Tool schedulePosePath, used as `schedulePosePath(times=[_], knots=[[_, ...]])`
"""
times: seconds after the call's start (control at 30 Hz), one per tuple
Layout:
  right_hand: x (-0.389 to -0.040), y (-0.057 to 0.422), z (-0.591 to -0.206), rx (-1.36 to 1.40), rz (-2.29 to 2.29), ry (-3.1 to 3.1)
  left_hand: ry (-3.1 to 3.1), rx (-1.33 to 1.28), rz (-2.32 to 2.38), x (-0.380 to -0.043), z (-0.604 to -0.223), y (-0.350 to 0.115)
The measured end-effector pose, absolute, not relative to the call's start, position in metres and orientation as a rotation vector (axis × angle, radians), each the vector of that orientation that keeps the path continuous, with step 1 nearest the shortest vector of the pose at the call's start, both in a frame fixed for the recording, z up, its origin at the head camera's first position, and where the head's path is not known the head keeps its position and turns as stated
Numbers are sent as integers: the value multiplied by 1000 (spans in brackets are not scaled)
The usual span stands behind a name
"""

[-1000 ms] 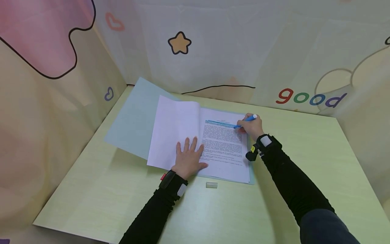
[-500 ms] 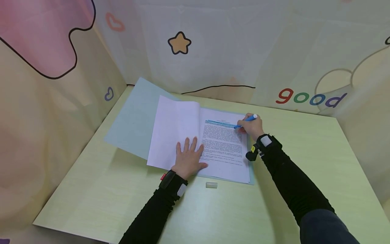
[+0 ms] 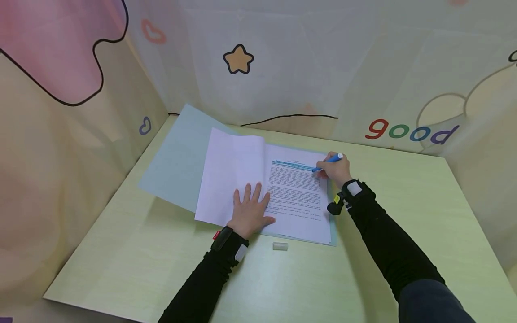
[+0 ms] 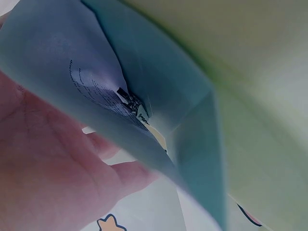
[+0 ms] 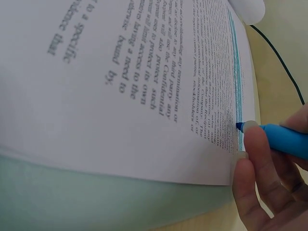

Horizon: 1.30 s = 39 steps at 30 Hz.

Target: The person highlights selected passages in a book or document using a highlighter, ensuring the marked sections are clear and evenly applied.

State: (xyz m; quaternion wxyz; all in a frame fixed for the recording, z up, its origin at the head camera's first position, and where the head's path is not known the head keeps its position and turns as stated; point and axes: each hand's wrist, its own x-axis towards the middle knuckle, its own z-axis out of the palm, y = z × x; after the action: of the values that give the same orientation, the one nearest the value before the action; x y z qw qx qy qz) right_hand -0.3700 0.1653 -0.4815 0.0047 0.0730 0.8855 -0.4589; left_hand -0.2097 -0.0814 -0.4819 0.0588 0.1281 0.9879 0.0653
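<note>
My right hand [image 3: 337,170] pinches a blue highlighter [image 3: 333,157]; its tip is down at the upper right of the printed page [image 3: 299,226]. Blue strokes [image 3: 291,164] run across the top lines of text. In the right wrist view the blue tip [image 5: 239,126] meets the end of the blue band beside the fingertips. My left hand [image 3: 249,214] lies flat with fingers spread, over the inner edge of the turned-back sheets [image 3: 226,179] and the printed page. A light-blue folder [image 3: 173,161] lies open under the papers.
A small whitish block-like piece [image 3: 280,246] lies on the pale table [image 3: 315,282], just in front of the folder. The folder's left cover angles toward the table's back left corner. A printed curtain [image 3: 282,67] hangs behind the table.
My right hand has shifted slightly right with the highlighter, and the blue stroke reaches a little further right. My left hand stays in place on the papers.
</note>
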Motion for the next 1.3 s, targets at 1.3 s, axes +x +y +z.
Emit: schedulePosePath(times=[1.3], knots=[[-365,176,-477,221,-1498,2746,2996,391,209,-210,-484,-82]])
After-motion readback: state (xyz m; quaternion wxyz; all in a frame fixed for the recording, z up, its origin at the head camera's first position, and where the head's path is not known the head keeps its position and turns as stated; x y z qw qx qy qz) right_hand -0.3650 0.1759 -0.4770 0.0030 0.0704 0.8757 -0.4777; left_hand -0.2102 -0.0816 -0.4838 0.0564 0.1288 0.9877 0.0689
